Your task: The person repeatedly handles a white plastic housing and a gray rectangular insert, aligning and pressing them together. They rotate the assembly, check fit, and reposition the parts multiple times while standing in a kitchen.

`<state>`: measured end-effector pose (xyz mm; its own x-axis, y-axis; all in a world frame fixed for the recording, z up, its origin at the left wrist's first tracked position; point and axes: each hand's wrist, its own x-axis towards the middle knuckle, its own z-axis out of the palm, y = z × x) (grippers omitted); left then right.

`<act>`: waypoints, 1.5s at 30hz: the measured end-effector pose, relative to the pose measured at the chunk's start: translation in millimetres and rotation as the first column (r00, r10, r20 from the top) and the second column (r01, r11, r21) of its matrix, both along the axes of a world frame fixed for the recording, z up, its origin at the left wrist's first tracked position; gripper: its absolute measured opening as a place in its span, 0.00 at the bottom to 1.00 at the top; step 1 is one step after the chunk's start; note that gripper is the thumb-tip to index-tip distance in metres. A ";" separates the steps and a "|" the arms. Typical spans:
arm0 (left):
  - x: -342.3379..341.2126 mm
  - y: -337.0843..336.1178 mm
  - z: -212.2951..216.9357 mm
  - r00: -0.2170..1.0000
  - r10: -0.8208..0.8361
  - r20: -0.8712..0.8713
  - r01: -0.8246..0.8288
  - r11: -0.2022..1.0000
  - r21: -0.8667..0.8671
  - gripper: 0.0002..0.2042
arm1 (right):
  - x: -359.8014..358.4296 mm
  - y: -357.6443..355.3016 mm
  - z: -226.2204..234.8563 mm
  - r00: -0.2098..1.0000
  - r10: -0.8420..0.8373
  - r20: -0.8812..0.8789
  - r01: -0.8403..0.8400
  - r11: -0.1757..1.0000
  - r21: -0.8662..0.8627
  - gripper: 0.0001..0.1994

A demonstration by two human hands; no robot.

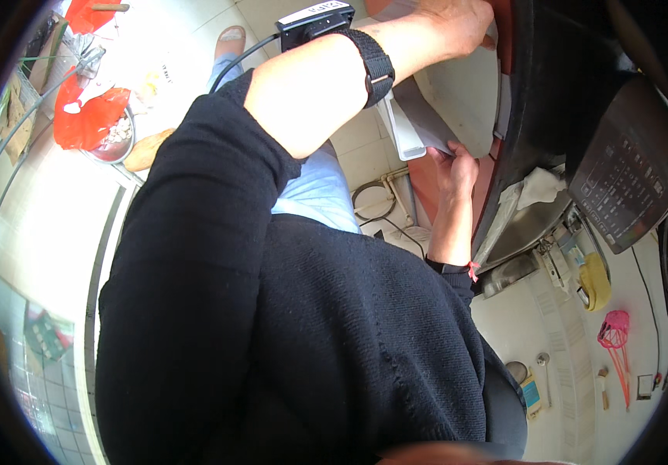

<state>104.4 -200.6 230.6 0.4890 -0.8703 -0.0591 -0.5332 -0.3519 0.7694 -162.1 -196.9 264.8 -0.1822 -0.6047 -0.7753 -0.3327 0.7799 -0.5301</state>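
Note:
A drawer with a white metal side (pixel 400 130) and grey inner walls stands out from a red-brown cabinet (pixel 427 190). My right hand (pixel 458 169) grips the drawer's near edge, thumb and fingers against the grey panel. Across the top reaches my left arm, and my left hand (pixel 462 29) is closed at the drawer's far end, beside the red-brown edge. What its curled fingers hold is hidden. On my left forearm sits a black strap (pixel 376 68) with a black boxy device (pixel 316 25) and a cable.
A dark countertop edge (pixel 539 85) runs close on the right, with a sink (pixel 531 225) and a dark control panel (pixel 628 167). A pink strainer (pixel 614 329) hangs on the wall. At the left are red plastic bags (pixel 89 116) and a metal bowl (pixel 120 139) of pale pieces.

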 end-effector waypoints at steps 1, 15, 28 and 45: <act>-1.7 0.0 1.3 1.000 0.007 0.009 -0.007 1.000 0.018 0.12 | -0.8 1.0 1.4 0.999 -0.033 0.007 0.033 0.999 0.016 0.17; -15.4 0.0 1.9 1.000 0.014 0.002 -0.014 0.999 0.030 0.10 | -16.5 6.5 1.2 0.997 0.059 -0.041 -0.062 0.996 -0.057 0.14; -19.3 20.1 40.8 0.999 -0.046 0.007 0.046 0.997 0.060 0.18 | -21.3 25.9 23.7 0.991 0.114 -0.072 -0.124 0.982 -0.145 0.19; 37.8 59.2 4.8 0.985 0.128 -0.113 -0.140 0.984 -0.110 0.22 | 33.9 27.5 38.7 0.834 0.493 -0.248 -0.550 0.712 -0.435 0.25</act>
